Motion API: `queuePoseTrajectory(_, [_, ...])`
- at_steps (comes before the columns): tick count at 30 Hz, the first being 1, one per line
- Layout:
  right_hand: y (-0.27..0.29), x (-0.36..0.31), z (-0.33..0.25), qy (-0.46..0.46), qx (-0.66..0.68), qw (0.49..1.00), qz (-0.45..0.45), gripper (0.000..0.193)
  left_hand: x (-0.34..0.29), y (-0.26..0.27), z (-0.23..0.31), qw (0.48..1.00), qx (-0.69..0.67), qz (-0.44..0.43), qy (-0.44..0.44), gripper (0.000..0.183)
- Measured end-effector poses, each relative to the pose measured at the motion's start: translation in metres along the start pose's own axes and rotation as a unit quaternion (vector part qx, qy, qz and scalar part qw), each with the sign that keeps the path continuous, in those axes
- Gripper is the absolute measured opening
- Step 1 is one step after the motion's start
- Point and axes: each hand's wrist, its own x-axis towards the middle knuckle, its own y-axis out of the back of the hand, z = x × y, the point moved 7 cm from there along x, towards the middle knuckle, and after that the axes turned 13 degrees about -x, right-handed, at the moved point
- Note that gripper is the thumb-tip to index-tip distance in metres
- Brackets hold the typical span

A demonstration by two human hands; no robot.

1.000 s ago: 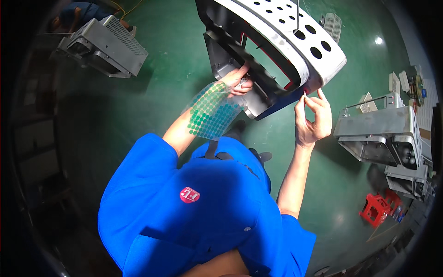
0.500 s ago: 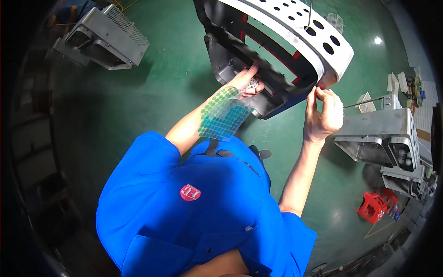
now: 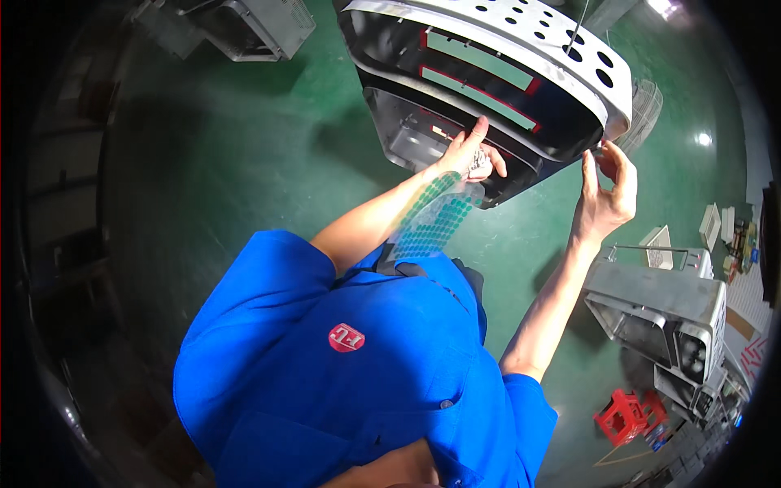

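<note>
In front of me hangs a large metal housing [image 3: 590, 96], white and perforated outside, black inside, with red-edged rectangular openings. My left hand [image 3: 468, 156] is at its lower near side, thumb up and fingers curled. It holds a clear sheet of green round stickers [image 3: 439, 224], which droops over the wrist, and a clump of small whitish pieces [image 3: 480, 160] whose kind I cannot make out. My right hand [image 3: 606, 191] is raised at the housing's lower right corner. Its thumb and forefinger stand apart, close to the edge; no held piece shows between them.
A thin hook wire [image 3: 579, 28] meets the housing's top. Grey metal housings [image 3: 663, 285] stand on the green floor at right, with another [image 3: 260, 28] at far left. A red plastic stool [image 3: 622, 416] is at lower right, and a wire guard [image 3: 647, 110] lies behind the housing.
The housing appears further right and turned, showing more of its inner openings. My right thumb and forefinger, pinched together at the corner before, have parted. My left hand keeps the sticker sheet.
</note>
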Motion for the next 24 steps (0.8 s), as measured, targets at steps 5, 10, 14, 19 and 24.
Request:
queuePoseTrajectory(5, [-0.035, -0.027, -0.037, -0.017, 0.101, 0.984, -0.144, 0.022, -0.004, 0.014, 0.024, 0.996, -0.039, 0.023, -0.080, 0.087])
queuePoseTrajectory(10, [-0.098, -0.056, -0.089, 0.120, 0.028, 0.954, -0.272, 0.017, -0.016, 0.050, 0.040, 0.968, 0.006, 0.202, -0.147, 0.082])
queuePoseTrajectory(14, [-0.098, -0.046, -0.109, 0.168, 0.031, 0.946, -0.276, 0.014, -0.027, 0.064, 0.051, 0.935, -0.055, 0.272, -0.221, 0.080])
queuePoseTrajectory(19, [-0.082, -0.036, -0.107, 0.089, 0.226, 0.947, -0.209, 0.019, -0.052, 0.027, 0.079, 0.924, -0.034, 0.310, -0.223, 0.086])
queuePoseTrajectory(24, [-0.100, -0.079, -0.014, -0.323, 0.379, 0.849, -0.174, 0.008, -0.055, 0.020, 0.081, 0.945, -0.027, 0.247, -0.213, 0.091])
